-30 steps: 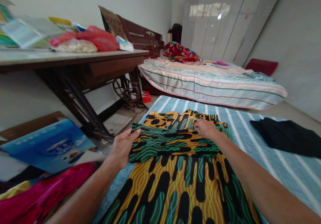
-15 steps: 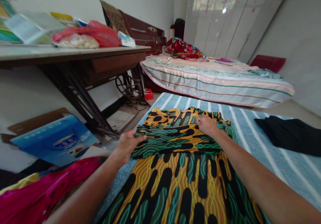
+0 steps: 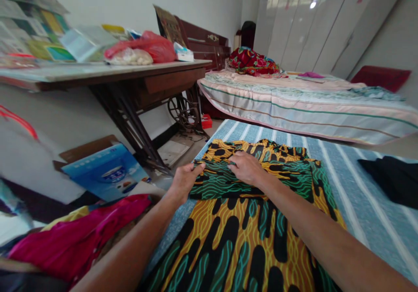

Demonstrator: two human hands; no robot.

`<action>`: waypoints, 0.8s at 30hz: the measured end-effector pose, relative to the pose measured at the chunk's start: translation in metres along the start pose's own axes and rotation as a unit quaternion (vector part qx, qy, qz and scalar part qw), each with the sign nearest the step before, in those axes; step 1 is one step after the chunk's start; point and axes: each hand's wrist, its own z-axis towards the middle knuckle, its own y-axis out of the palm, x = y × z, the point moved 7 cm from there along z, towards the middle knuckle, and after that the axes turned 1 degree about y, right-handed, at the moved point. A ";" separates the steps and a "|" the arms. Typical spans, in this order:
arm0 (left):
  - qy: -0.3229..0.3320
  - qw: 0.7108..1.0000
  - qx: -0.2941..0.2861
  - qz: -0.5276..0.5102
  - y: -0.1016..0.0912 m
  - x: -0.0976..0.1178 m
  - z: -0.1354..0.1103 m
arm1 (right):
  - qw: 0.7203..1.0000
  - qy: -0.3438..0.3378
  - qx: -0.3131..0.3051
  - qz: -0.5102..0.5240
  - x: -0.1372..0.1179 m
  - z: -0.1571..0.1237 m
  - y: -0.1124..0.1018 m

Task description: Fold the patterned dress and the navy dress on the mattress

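A patterned garment (image 3: 228, 235) in black, mustard and green lies spread before me, one section folded across its upper part as a band. At the band's left end, my left hand (image 3: 185, 179) pinches the cloth between thumb and fingers. My right hand (image 3: 246, 166) is closed on the band's upper edge, a short way right of the left hand. Its fingertips are partly hidden by the hand itself. Beneath the garment is a blue cloth with white stripes (image 3: 342, 187), and a folded black cloth (image 3: 392, 181) lies on it at the right.
A treadle sewing table (image 3: 137, 72) stands at the left, with a red plastic bag (image 3: 158, 48) on top. Below are a blue box (image 3: 111, 170) and a heap of magenta cloth (image 3: 81, 235). Behind are a bed (image 3: 294, 102) and tall wardrobe doors (image 3: 300, 26).
My right hand has moved left along the band, closer to the left hand. The left hand still pinches the band's left end. The view has turned slightly left.
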 end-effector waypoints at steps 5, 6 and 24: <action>0.032 0.999 -0.015 0.008 0.004 0.008 -0.006 | 0.998 -0.042 -0.021 0.043 -0.037 0.037 0.011; 0.039 0.999 -0.019 0.008 0.005 0.008 -0.006 | 0.997 -0.047 -0.030 0.044 -0.041 0.044 0.015; 0.022 0.992 -0.120 -0.009 0.013 0.003 -0.005 | 0.996 0.026 0.022 0.077 -0.025 0.058 0.011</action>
